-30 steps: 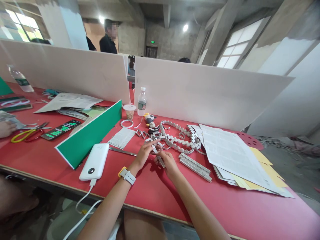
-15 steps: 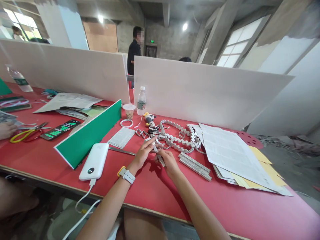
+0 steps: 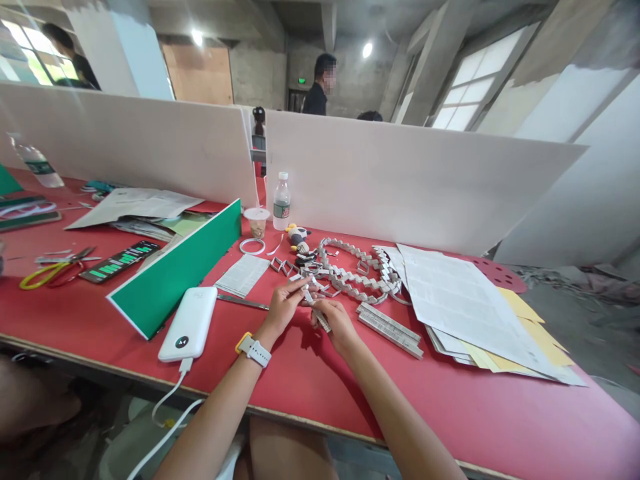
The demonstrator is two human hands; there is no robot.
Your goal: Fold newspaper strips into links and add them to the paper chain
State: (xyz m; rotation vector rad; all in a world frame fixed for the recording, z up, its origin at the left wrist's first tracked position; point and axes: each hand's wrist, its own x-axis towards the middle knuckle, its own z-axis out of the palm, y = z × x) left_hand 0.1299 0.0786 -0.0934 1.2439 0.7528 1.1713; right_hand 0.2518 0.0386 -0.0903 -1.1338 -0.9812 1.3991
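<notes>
Between my two hands is a narrow folded strip of printed paper point(image 3: 321, 321), slanting down to the right. My left hand point(image 3: 286, 303), with a watch on its wrist, is closed on the upper end of the strip. The fingers of my right hand point(image 3: 336, 322) are closed round its lower part. Just beyond my fingers lies a long zigzag chain of folded paper point(image 3: 345, 277), curled in loops. To the right of my right hand rest several folded paper strips point(image 3: 390, 330). A metal ruler-like blade point(image 3: 243, 302) lies left of my left hand.
A white power bank point(image 3: 189, 325) with a cable stands by a green divider point(image 3: 180, 267) on the left. Stacked paper sheets point(image 3: 465, 300) lie at right. A water bottle point(image 3: 281, 203), a lidded cup point(image 3: 257, 223) and a small toy point(image 3: 299, 239) stand before the white board point(image 3: 400, 180).
My left fingers have shifted and curled more around the paper strip; my right hand stays nearly still. A person in the background has moved right. The co-worker's hand at far left has mostly withdrawn.
</notes>
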